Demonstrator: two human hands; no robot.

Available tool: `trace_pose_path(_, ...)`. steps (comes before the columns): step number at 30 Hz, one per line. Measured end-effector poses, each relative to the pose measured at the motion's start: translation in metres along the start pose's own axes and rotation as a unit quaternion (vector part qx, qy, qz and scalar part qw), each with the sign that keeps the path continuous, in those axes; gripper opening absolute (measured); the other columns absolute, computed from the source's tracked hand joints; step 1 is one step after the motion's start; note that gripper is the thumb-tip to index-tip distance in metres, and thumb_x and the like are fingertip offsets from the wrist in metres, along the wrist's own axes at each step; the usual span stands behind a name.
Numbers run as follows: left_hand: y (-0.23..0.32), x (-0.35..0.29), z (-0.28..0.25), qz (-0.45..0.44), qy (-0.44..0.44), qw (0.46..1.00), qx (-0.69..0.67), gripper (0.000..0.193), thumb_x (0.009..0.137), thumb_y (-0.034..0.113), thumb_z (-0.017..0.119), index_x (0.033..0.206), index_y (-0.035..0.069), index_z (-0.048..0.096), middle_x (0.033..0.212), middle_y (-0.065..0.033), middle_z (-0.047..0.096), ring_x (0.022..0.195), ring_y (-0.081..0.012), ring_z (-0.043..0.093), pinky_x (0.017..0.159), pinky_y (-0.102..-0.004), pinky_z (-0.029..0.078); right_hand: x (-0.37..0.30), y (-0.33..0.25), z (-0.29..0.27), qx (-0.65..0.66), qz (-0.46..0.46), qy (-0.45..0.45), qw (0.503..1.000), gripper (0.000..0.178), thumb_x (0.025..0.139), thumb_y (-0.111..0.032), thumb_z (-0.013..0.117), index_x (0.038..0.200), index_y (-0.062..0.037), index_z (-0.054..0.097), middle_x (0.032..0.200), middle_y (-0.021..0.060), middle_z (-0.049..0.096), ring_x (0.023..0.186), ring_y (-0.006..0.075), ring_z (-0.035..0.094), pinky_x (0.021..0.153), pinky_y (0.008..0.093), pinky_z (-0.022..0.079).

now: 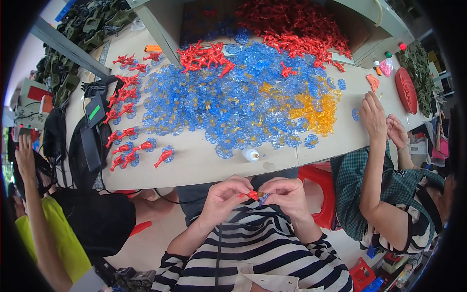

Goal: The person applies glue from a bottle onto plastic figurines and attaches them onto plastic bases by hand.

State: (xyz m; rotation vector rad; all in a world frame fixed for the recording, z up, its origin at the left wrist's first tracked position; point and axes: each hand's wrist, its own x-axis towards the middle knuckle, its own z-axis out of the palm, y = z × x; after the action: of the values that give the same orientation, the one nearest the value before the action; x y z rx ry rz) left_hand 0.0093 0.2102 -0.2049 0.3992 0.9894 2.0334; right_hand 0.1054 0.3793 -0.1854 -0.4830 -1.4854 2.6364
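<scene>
In front of my striped shirt, just off the table's near edge, my left hand (224,197) pinches a small red plastic figure (252,195). Closed on a translucent blue flower-shaped piece (263,200) is my right hand (287,196). The two parts meet between my fingertips; whether they are joined is hidden. A broad heap of similar blue pieces (194,104) covers the table (189,168) ahead. Red figures set on blue pieces (129,155) stand in groups at the left.
Red figures (296,29) pile up at the back under a shelf. Yellow translucent pieces (316,114) lie right of centre. A white bottle (250,155) stands near the front edge. Co-workers sit on both sides; the right one's hand (373,117) reaches over the table near a red dish (406,91).
</scene>
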Motion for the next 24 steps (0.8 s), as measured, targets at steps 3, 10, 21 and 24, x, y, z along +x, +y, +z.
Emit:
trace_pose_path(3,0.000,0.000,0.000,0.016,-0.005,1.000,0.020,0.016,0.084,-0.009,0.056,0.097,0.000,0.061,0.106,-0.0110,0.054,0.095,-0.0151,0.056,0.084,-0.0271,0.047,0.000,0.004,-0.003,-0.011,-0.022,-0.034,0.999,0.020,0.074,0.013,0.065,0.092,0.0053,0.065,0.090,0.0117,0.066,0.078,0.0153,0.065,0.068,0.0244,0.053)
trace_pose_path(10,0.000,-0.002,0.000,0.041,-0.005,0.997,0.066,0.014,0.086,-0.007,0.055,0.096,0.000,0.062,0.107,-0.0123,0.053,0.096,-0.0159,0.056,0.083,-0.0269,0.048,-0.002,0.002,0.001,0.004,-0.015,-0.020,1.000,0.022,0.074,0.013,0.065,0.094,0.0053,0.065,0.092,0.0124,0.065,0.078,0.0164,0.065,0.070,0.0257,0.054)
trace_pose_path(21,0.009,0.001,0.006,0.128,0.003,0.954,0.271,0.014,0.080,-0.009,0.058,0.086,0.000,0.066,0.098,-0.0104,0.059,0.086,-0.0162,0.059,0.074,-0.0253,0.048,-0.012,0.005,0.015,-0.015,-0.058,0.015,0.998,0.023,0.074,0.014,0.065,0.095,0.0077,0.061,0.096,0.0151,0.063,0.087,0.0184,0.063,0.076,0.0278,0.054)
trace_pose_path(24,0.011,0.003,0.005,0.189,-0.033,0.930,0.314,0.014,0.079,-0.010,0.058,0.086,0.000,0.065,0.097,-0.0107,0.059,0.086,-0.0164,0.059,0.074,-0.0254,0.048,-0.017,0.007,0.017,0.085,0.028,0.024,0.996,0.024,0.074,0.014,0.065,0.097,0.0084,0.060,0.097,0.0156,0.062,0.088,0.0186,0.063,0.078,0.0281,0.054)
